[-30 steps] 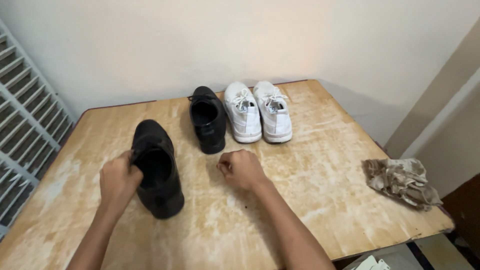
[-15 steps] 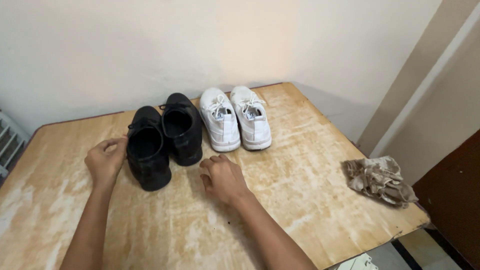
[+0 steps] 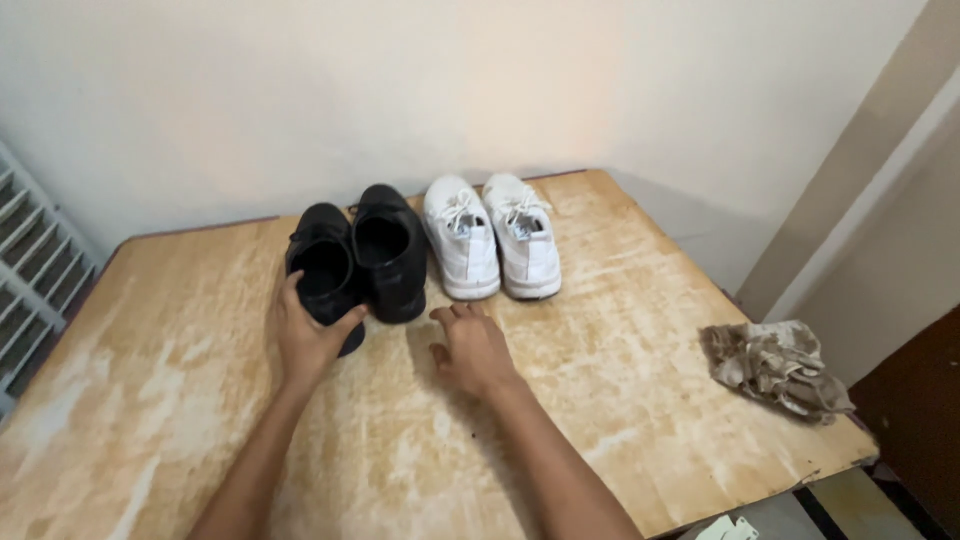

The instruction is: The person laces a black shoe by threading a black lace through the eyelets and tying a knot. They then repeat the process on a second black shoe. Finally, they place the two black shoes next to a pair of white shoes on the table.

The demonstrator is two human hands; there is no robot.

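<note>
Left hand point(image 3: 308, 340): grip cupped around the heel of the left black shoe point(image 3: 322, 270), thumb on one side, fingers on the other, closed on it. That shoe stands on the table point(image 3: 620, 370), toe toward the wall, touching the right black shoe point(image 3: 390, 250) beside it.

Right hand point(image 3: 473, 350): rests palm down on the table, fingers loosely spread, grip open and holding nothing; just in front of the right black shoe and the white sneakers point(image 3: 492, 236).

White sneakers: a laced pair, side by side, just right of the black pair, toes toward the wall.

Crumpled cloth point(image 3: 775, 365): beige, stained, near the table's right edge, well apart from the shoes.

Slatted white frame point(image 3: 35, 270): at the far left, beside the table.
</note>
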